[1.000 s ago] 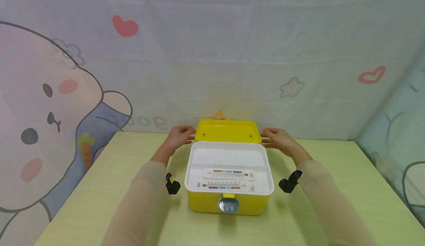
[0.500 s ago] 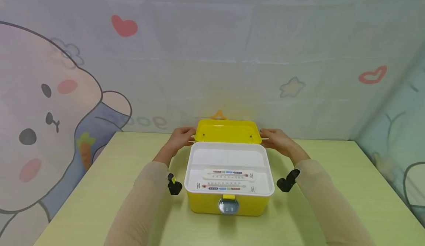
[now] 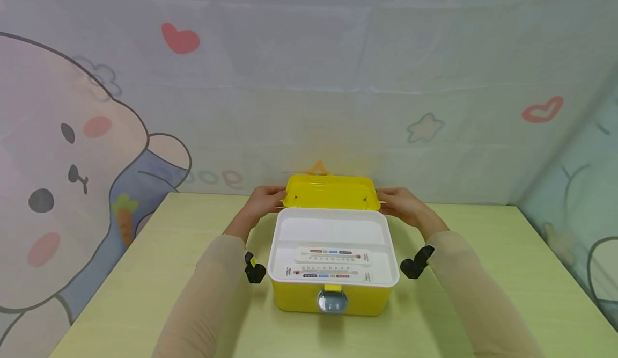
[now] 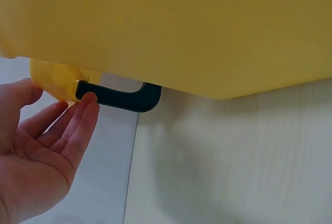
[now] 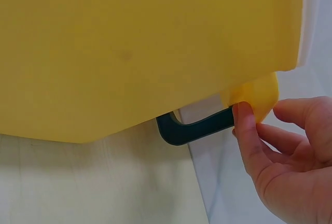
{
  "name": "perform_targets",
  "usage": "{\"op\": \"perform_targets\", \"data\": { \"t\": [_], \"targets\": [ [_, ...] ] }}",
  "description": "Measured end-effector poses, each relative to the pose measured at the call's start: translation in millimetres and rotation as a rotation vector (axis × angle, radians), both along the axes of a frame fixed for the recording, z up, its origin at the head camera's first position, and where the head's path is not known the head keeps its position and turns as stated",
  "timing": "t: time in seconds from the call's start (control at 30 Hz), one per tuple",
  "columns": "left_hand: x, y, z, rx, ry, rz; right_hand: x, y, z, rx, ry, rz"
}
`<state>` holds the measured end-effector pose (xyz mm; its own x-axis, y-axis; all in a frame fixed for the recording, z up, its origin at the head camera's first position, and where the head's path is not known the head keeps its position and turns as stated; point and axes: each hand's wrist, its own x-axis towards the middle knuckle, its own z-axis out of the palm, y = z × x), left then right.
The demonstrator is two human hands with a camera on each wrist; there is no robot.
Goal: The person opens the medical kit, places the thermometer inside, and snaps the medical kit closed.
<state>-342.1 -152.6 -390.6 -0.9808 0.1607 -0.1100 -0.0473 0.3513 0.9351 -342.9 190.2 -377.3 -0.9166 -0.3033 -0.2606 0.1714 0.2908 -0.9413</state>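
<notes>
A yellow storage box stands with its lid tipped back behind it. Two white thermometers lie side by side in its white top tray. My left hand holds the lid's left edge, thumb at the rim and fingers behind. My right hand grips the right edge likewise. On the lid's outer side is a dark green handle; in the left wrist view, fingertips of my left hand touch its end. In the right wrist view, my right hand touches the handle's other end.
The box stands on a pale wooden table. A clear latch hangs at the box front. Close behind the lid rises a cloth backdrop printed with a cartoon animal and hearts.
Both hands have closed inward from beside the lid's edges and now hold it. The lid, box and thermometers have barely moved.
</notes>
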Motion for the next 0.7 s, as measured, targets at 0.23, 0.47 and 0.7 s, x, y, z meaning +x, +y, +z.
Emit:
{"op": "perform_targets", "data": {
  "t": [0.23,0.47,0.7],
  "targets": [
    [-1.9,2,4.1,-0.038,0.013,0.009,0.7,0,1.8,0.018,-0.014,-0.015],
    [-4.3,4,9.2,-0.037,0.001,0.022,0.1,-2,4.3,0.035,-0.017,-0.036],
    [-5.1,6,10.7,-0.034,-0.011,0.046,0.2,-3,5.0,0.039,-0.014,-0.050]
  ]
}}
